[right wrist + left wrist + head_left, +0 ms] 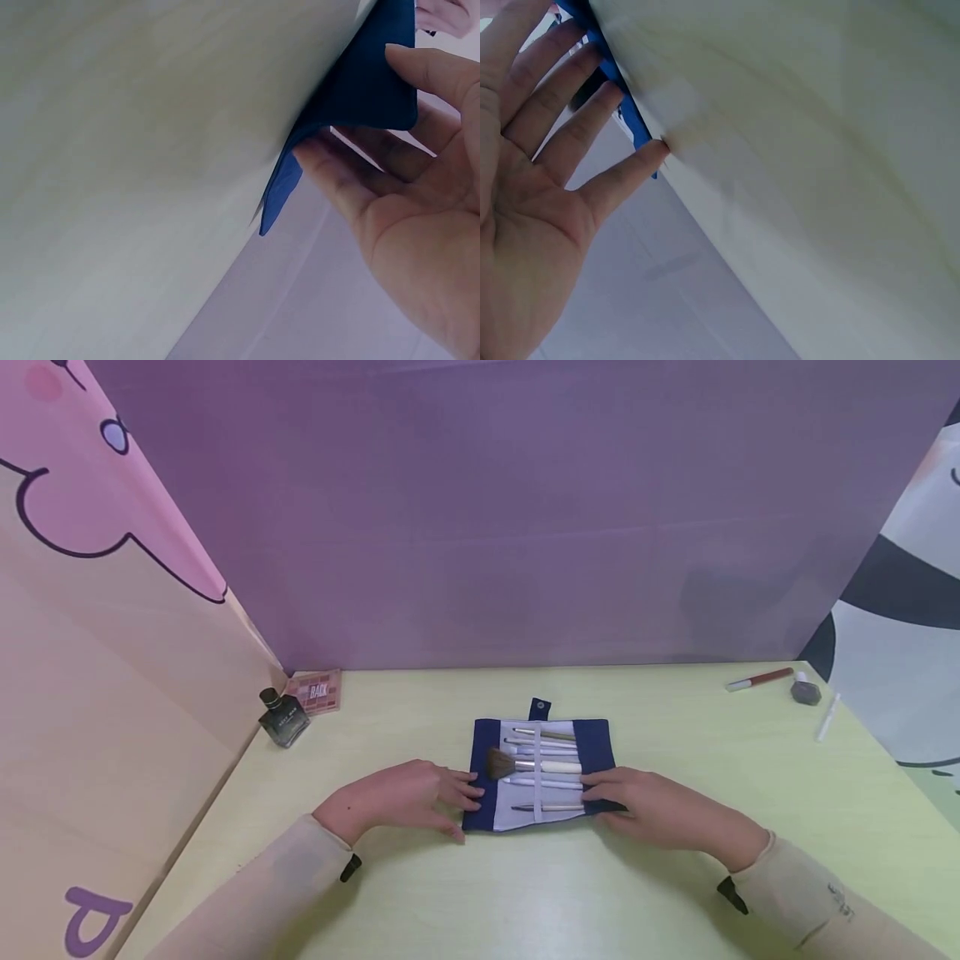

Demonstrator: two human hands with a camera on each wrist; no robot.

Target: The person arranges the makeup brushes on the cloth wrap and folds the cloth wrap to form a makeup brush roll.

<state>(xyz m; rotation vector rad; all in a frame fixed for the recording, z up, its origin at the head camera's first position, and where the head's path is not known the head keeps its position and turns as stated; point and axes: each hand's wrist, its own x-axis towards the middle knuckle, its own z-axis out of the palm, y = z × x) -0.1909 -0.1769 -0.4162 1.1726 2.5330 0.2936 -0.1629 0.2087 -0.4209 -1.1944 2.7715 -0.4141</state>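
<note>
An unrolled navy brush case [592, 742] lies on the table, its pale inside facing up. Several makeup brushes sit side by side under a white strap [537, 793], one of them a fluffy brown-tipped brush [501, 764]. At the case's left border rests my left hand [408, 797], fingers spread and nearly straight; in the left wrist view the fingertips [611, 94] touch the blue edge. My right hand [652, 806] pinches the right flap, with the thumb on its outer face and fingers on the other side. In the right wrist view the flap [367, 82] bends up.
Back left on the table [525, 893] stand a dark perfume bottle [285, 720] and a pink palette [318, 692]. At the back right lie a reddish tube [761, 679], a small dark bottle [805, 691] and a white pen-like stick [828, 717]. A purple curtain [487, 527] hangs behind.
</note>
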